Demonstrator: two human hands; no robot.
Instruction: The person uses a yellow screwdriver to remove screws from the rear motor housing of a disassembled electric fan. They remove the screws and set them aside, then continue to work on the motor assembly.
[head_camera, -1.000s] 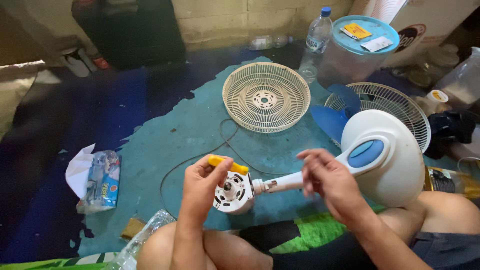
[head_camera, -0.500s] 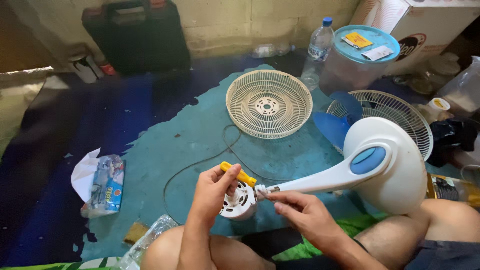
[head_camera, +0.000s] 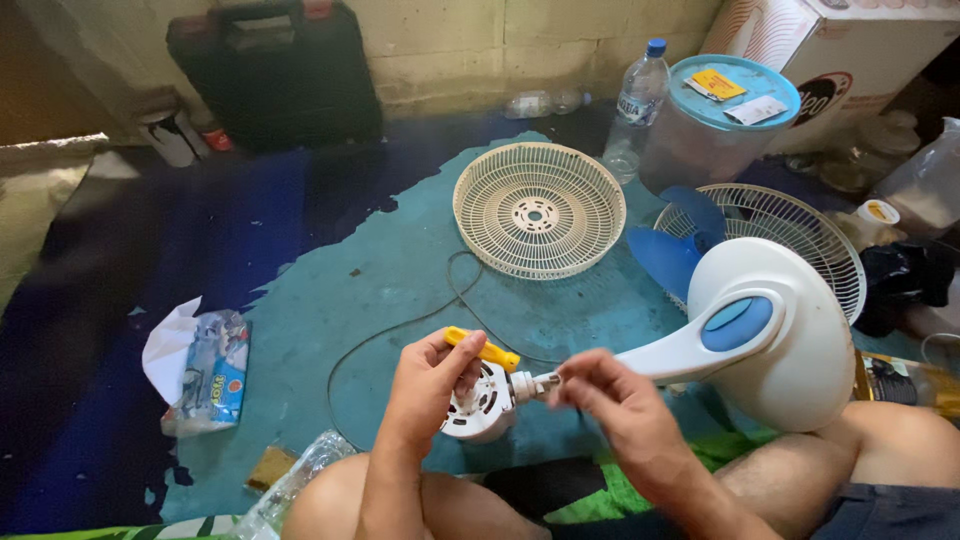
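Observation:
My left hand (head_camera: 425, 392) grips the white fan motor (head_camera: 482, 406) together with a yellow-handled screwdriver (head_camera: 483, 350) lying across its top. My right hand (head_camera: 610, 405) pinches the joint where the motor meets the white fan neck (head_camera: 670, 357). The neck runs right to the round white fan base (head_camera: 790, 345) with a blue oval panel, resting on my right leg. A black cord (head_camera: 400, 330) loops over the teal floor in front of the motor.
A cream fan grille (head_camera: 538, 208) lies on the floor ahead, with a second grille and blue blades (head_camera: 700, 240) to its right. A water bottle (head_camera: 632, 105), a lidded tub (head_camera: 712, 125), a black case (head_camera: 275, 70) and a tissue packet (head_camera: 205, 375) sit around.
My right hand slid from the middle of the neck down to the joint by the motor. The fan base tilted and shifted slightly; the left hand kept its grip.

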